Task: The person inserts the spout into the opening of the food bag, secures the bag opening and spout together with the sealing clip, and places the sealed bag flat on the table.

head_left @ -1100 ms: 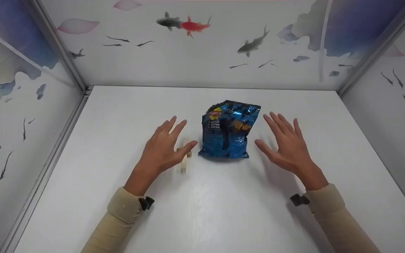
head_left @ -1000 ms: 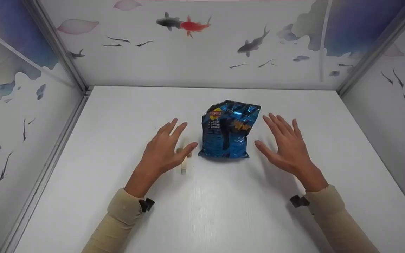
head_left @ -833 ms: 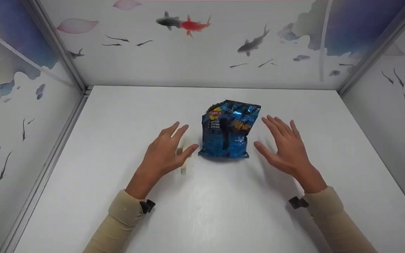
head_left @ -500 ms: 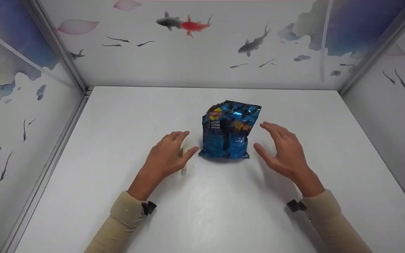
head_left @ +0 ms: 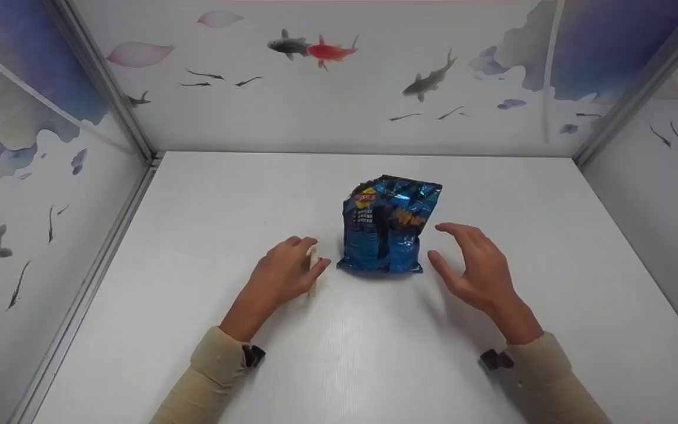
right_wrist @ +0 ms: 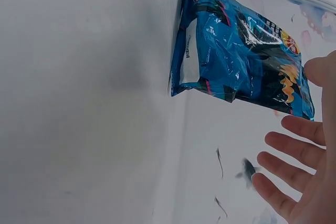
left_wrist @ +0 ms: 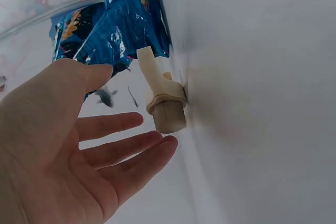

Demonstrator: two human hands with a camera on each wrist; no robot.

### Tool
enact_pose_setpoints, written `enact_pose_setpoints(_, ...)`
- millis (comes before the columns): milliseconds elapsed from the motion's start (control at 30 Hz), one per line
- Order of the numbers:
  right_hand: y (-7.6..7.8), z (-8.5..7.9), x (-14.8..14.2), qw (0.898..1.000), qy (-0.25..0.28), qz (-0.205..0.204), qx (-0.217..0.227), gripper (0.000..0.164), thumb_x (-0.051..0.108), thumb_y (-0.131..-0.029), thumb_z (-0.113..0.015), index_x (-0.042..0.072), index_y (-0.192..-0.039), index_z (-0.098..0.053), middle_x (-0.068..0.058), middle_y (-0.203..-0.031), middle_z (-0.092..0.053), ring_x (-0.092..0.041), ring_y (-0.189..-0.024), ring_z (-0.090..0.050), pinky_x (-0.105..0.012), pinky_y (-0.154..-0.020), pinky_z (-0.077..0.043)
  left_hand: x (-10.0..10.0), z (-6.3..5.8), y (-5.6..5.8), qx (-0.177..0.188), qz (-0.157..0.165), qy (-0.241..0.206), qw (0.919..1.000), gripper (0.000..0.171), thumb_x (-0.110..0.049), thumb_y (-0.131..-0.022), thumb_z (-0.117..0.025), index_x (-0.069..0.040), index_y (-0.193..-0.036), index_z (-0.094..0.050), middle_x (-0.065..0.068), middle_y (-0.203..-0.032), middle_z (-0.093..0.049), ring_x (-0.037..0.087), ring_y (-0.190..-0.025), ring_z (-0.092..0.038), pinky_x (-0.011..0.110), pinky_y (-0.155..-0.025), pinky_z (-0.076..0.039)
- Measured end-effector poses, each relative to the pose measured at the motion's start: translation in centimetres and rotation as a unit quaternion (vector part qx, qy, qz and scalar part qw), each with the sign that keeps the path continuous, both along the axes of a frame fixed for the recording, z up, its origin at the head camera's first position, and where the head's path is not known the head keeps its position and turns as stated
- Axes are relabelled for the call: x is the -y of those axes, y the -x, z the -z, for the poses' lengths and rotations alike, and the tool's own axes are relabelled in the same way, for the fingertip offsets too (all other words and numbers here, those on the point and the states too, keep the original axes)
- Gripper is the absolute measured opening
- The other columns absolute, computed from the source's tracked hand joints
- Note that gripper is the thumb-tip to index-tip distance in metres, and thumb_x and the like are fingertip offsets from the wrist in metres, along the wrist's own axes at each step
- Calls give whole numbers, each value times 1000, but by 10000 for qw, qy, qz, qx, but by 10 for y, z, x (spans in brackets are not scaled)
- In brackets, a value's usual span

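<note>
A blue crisp packet stands upright on the table, its top right corner peaked. Left of it is a cream plastic piece with a brownish round cap, shaped like a bag clip with a spout; the left hand covers most of it in the head view. My left hand is right over this piece, fingers and thumb bent loosely to either side, with a gap at the thumb in the left wrist view. My right hand hovers beside the packet's right edge, fingers relaxed and holding nothing.
A white table runs back to a white wall printed with fish. Side walls rise at left and right along grey metal rails. A black wrist camera sits at the left sleeve, another camera at the right.
Both hands have come down and nearer, their fingers bending from spread to loosely curved. The left hand now covers more of the cream piece. The packet keeps its place; the head view has tilted slightly.
</note>
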State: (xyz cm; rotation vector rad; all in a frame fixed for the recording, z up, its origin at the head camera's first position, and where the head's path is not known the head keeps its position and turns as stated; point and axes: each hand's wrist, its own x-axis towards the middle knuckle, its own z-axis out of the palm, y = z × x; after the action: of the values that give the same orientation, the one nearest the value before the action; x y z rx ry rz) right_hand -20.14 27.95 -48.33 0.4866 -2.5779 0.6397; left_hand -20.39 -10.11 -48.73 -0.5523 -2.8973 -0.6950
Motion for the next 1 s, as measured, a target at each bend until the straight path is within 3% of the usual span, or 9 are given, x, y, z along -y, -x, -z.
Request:
enact_pose_setpoints(267, -4, 0, 5, 9996, 149, -173, -161, 45, 38, -99, -76, 17, -138, -68, -7, -133, -74, -28, -112, -72, -52, -85, -65, -1, 7, 3, 222, -6, -131, 9997, 46, -38, -106, -70, -5, -138, -70, 12, -104, -73, 21, -88, -64, 44, -81, -62)
enact_pose_setpoints(400, -6, 0, 7, 9993, 166, -258, -211, 43, 34, -99, -76, 15, -137, -68, -5, -128, -75, -25, -108, -73, -49, -80, -66, -1, 9, 6, 295, -7, -256, 9992, 43, -33, -105, -73, -4, -137, -70, 8, -93, -69, 18, -81, -57, 37, -74, -56)
enact_pose_setpoints(667, -10, 1, 14, 9983, 193, -506, -215, 41, 33, -98, -76, 17, -135, -68, -3, -123, -77, -22, -104, -74, -45, -77, -67, 2, 11, 7, 409, 60, -460, 9981, 39, -27, -103, -76, -3, -133, -69, 7, -89, -67, 17, -80, -55, 34, -70, -49)
enact_pose_setpoints(833, -10, 3, 17, 9973, 180, -662, -272, 41, 31, -98, -77, 16, -135, -68, -2, -121, -78, -20, -103, -74, -41, -76, -66, 2, 10, 8, 557, 46, -540, 9970, 40, -25, -103, -76, -4, -136, -67, 8, -98, -67, 19, -86, -58, 36, -74, -53)
enact_pose_setpoints(1000, -11, 4, 18, 9957, 192, -789, -450, 41, 31, -97, -79, 15, -133, -70, -2, -119, -79, -19, -102, -75, -39, -74, -66, 3, -2, 7, 694, 255, -678, 9950, 46, -18, -102, -76, -6, -144, -63, 13, -121, -68, 23, -104, -71, 42, -90, -63)
